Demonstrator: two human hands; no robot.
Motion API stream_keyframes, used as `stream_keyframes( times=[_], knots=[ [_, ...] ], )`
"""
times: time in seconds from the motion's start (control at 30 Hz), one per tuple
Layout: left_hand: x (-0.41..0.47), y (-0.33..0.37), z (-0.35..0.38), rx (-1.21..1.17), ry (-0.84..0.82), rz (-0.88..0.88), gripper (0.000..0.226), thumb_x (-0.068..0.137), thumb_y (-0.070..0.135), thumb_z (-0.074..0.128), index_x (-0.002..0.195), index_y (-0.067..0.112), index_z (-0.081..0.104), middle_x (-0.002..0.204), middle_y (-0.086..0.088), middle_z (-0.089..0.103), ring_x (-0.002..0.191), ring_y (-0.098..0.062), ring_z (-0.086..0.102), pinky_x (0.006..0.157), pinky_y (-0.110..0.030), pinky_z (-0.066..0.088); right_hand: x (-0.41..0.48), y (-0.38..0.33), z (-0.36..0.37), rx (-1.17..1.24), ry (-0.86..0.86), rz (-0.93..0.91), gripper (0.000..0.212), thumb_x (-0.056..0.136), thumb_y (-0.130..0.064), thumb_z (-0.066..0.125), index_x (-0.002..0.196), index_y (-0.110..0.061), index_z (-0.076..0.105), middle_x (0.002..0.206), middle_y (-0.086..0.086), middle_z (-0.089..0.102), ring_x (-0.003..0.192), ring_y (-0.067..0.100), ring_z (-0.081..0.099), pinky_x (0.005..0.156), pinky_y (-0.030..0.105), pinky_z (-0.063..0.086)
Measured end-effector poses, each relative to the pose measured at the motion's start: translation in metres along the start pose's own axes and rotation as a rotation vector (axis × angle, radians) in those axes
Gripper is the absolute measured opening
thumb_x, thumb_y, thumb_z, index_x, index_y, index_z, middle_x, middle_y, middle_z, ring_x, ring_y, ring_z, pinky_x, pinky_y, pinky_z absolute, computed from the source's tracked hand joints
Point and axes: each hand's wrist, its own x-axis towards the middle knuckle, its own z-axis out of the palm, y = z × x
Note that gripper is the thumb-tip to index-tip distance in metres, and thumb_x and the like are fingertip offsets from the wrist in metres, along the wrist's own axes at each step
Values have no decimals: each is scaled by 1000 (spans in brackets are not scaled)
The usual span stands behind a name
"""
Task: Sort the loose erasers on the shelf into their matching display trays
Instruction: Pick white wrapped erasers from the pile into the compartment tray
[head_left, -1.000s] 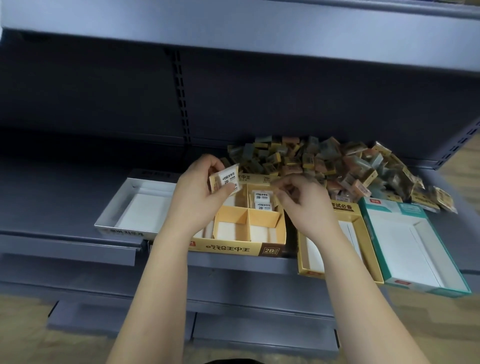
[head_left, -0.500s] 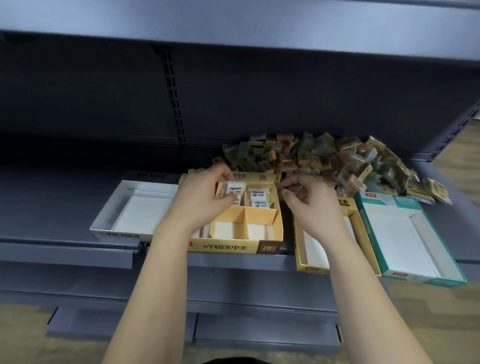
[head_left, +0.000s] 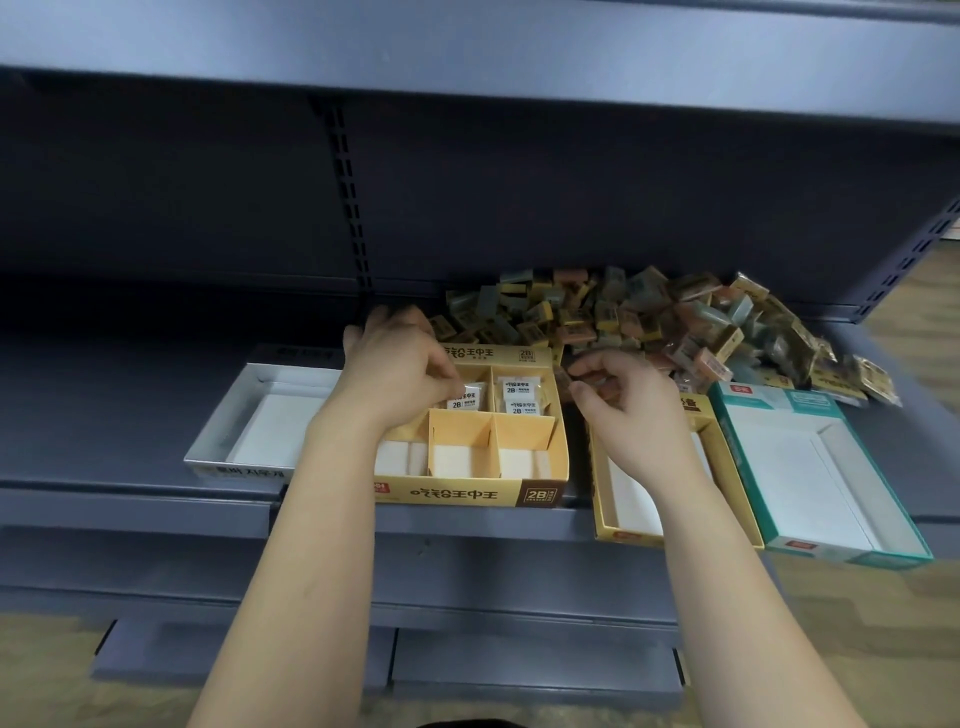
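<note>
A yellow divided tray (head_left: 467, 493) sits at the shelf's front edge. My left hand (head_left: 397, 366) is over its back middle compartment, and its thumb and fingers pinch a white 2B eraser (head_left: 465, 397) there. Two more white 2B erasers (head_left: 519, 397) lie in the back right compartment. My right hand (head_left: 628, 410) hovers to the right of that tray, fingers curled over a small brownish eraser (head_left: 605, 388) at the edge of the loose eraser pile (head_left: 649, 317). Its grip is partly hidden.
A white tray (head_left: 249, 415) stands left of the divided tray. A yellow-rimmed tray (head_left: 623, 535) and a teal-rimmed tray (head_left: 831, 467) stand to the right, overhanging the shelf edge. A grey shelf board (head_left: 467, 47) runs overhead.
My left hand lowered the white eraser from above the tray into the back middle compartment. My right hand drifted right toward the pile's edge.
</note>
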Motion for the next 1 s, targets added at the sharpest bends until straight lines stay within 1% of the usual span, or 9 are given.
stream_keyframes(
  times=[0.1, 0.2, 0.3, 0.37, 0.43, 0.63, 0.73, 0.9, 1.0],
  knots=[
    [5, 2, -2, 57, -39, -11, 11, 82, 45, 72, 87, 37, 77, 114, 11, 48, 122, -23, 30, 92, -37, 21, -1, 0, -2, 2, -2, 9, 13, 90, -17, 63, 98, -24, 69, 98, -5, 68, 87, 9, 60, 67, 8, 38],
    [9, 2, 1, 69, -3, -38, 14, 77, 41, 78, 89, 36, 73, 114, 10, 46, 121, -21, 34, 90, -36, 21, -2, 1, -4, 9, 2, 23, 13, 90, -18, 63, 99, -26, 68, 100, -5, 68, 88, 9, 60, 67, 8, 39],
    [12, 7, 10, 123, -21, -112, 46, 68, 32, 85, 104, 30, 57, 120, 3, 42, 119, -22, 40, 94, -38, 27, -3, 2, -5, 3, -2, 38, 14, 91, -18, 62, 101, -26, 68, 101, -5, 67, 88, 7, 59, 66, 6, 36],
    [14, 9, 13, 143, -30, -143, 53, 66, 32, 86, 107, 27, 52, 123, 0, 40, 118, -23, 41, 97, -40, 30, -3, 2, -6, 1, -1, 37, 14, 91, -18, 62, 102, -25, 68, 102, -5, 67, 89, 7, 58, 67, 8, 37],
    [13, 9, 13, 144, -5, -134, 51, 68, 34, 84, 107, 26, 53, 123, 0, 41, 115, -23, 44, 96, -39, 30, -3, 2, -8, -4, -7, 38, 15, 91, -18, 62, 104, -24, 68, 103, -6, 66, 90, 8, 59, 68, 9, 39],
    [4, 22, 6, 3, 142, 3, 21, 90, 29, 63, 111, 27, 60, 118, 4, 58, 111, -23, 54, 93, -39, 36, -1, 10, -18, -42, -24, 59, 17, 92, -21, 62, 107, -24, 69, 101, -10, 65, 89, 6, 59, 69, 10, 41],
    [1, 49, 7, -64, 206, 78, 19, 93, 27, 59, 112, 27, 61, 118, 7, 61, 110, -21, 56, 92, -40, 42, -1, 18, -29, -29, -29, 76, 16, 92, -21, 62, 106, -25, 68, 98, -13, 63, 85, 3, 58, 68, 9, 40],
    [6, 100, 25, -103, 160, 167, 20, 92, 29, 59, 112, 28, 61, 115, 6, 64, 106, -21, 58, 92, -44, 46, 4, 44, -60, -32, -27, 99, 15, 90, -17, 63, 102, -21, 70, 94, -8, 66, 81, 5, 58, 60, 4, 37],
    [11, 131, 39, -120, 129, 192, 21, 92, 29, 59, 112, 27, 62, 117, 7, 63, 99, -21, 61, 91, -43, 46, 8, 62, -84, -38, -18, 111, 17, 88, -14, 64, 100, -21, 72, 88, -4, 69, 75, 10, 59, 58, 6, 39]
  ],
)
